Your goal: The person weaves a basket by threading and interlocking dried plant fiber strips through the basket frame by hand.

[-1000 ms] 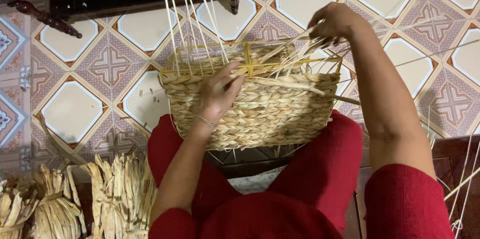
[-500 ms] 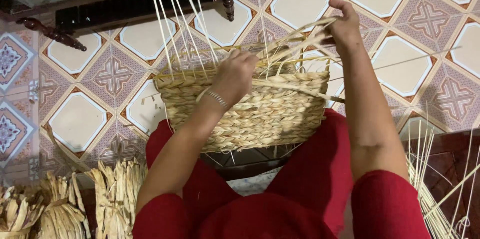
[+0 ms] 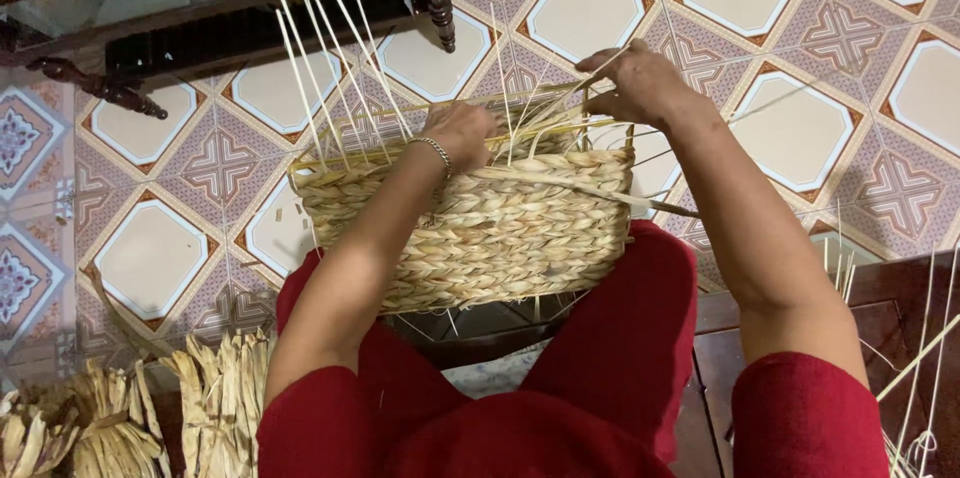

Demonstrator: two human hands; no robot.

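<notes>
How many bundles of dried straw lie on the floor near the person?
3, all at the lower left: one bundle beside the knee, one further left, one cut by the picture edge. More may lie outside the view.

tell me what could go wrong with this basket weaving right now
The thin upright stakes stick up loose near the left hand; they might snap or poke the arm. The woven basket rests only on the knees and could slip off. The strand pinched by the right hand may fray or slacken.

Soft, even daylight fills the room, shadows stay faint under the basket point(image 3: 480, 228), a pale sheen on the tiled floor point(image 3: 150, 258), everything sharp.
</notes>
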